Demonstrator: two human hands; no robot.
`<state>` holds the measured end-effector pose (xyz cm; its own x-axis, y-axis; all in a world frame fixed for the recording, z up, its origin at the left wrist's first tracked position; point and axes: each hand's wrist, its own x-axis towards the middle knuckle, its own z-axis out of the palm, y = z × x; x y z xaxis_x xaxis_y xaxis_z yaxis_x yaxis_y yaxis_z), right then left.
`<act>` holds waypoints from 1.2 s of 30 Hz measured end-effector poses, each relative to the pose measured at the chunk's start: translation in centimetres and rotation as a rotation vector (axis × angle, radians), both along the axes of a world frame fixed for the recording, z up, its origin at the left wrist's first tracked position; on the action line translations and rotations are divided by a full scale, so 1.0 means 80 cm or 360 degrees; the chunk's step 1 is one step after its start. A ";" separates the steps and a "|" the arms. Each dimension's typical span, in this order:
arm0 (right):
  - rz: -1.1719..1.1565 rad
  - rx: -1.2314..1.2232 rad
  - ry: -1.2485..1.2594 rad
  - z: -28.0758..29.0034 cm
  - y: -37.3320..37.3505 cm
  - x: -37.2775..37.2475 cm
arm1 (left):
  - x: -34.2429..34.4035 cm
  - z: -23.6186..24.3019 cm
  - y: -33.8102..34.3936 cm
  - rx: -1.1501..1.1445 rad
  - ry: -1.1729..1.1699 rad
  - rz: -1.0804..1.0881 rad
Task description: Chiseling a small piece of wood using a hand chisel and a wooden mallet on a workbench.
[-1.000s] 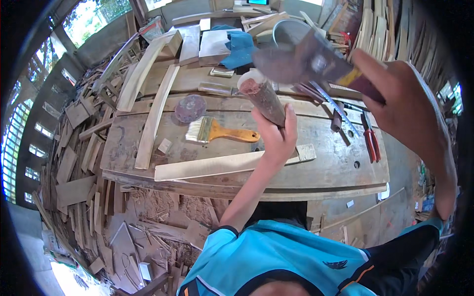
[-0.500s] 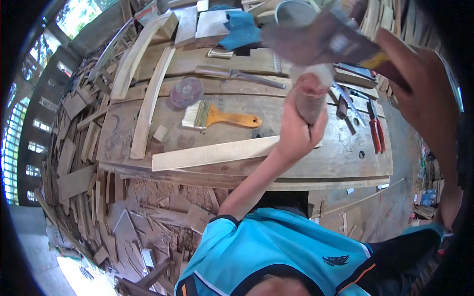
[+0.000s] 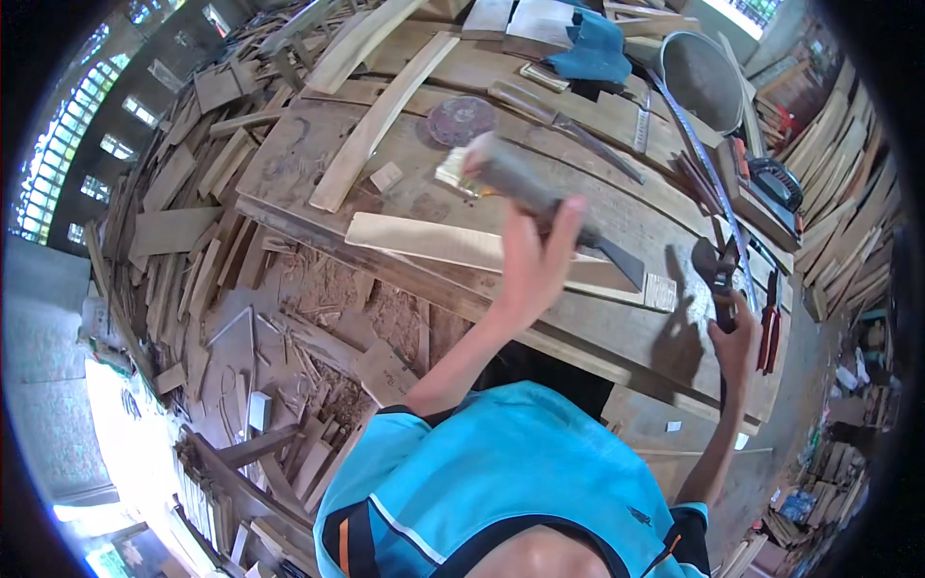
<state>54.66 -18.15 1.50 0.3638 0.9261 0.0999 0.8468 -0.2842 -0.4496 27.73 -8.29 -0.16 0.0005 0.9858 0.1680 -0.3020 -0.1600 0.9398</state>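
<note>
My left hand [image 3: 536, 260] is wrapped round the wooden handle of a chisel [image 3: 619, 260]. The chisel slants over the bench, its flat dark blade pointing to the lower right and its handle end blurred. Beneath it lies a pale wood strip [image 3: 424, 239], partly hidden by my hand. A paintbrush [image 3: 453, 177] with pale bristles shows behind the chisel handle, mostly covered. At the bench's right side my right hand [image 3: 737, 337] grips a dark metal tool, which looks like an adjustable wrench [image 3: 711, 262], head up. Red-handled pliers [image 3: 770, 332] lie just beyond that hand.
On the wooden workbench [image 3: 289, 173] lie a round reddish disc [image 3: 461, 120], a second chisel [image 3: 568, 130], a long bluish strip [image 3: 699, 144] and long boards [image 3: 385, 120]. A grey bucket [image 3: 703, 82] stands at the back right. Scrap wood [image 3: 173, 183] piles up on the left.
My view has swung to the right. The wrench has come down from above the chisel to the bench's right side. The chisel has tipped over, from end-on to slanting across the bench.
</note>
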 end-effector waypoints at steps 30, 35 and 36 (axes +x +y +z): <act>0.0855 0.0746 -0.0505 0.017 -0.009 -0.121 | 0.039 -0.020 -0.077 0.0343 -0.0266 -0.0806; 0.0610 0.0941 -0.0294 -0.002 0.008 -0.100 | -0.047 -0.013 -0.028 0.0937 0.1138 -0.0599; 0.0499 0.0995 -0.0287 -0.002 0.009 -0.092 | -0.067 -0.012 -0.020 0.1167 0.2009 -0.0146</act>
<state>47.27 -17.41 1.30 0.0181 0.7341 0.6788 0.9228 0.2491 -0.2940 22.39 -9.87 -1.15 0.5814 0.6696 0.4622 0.6078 -0.7351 0.3003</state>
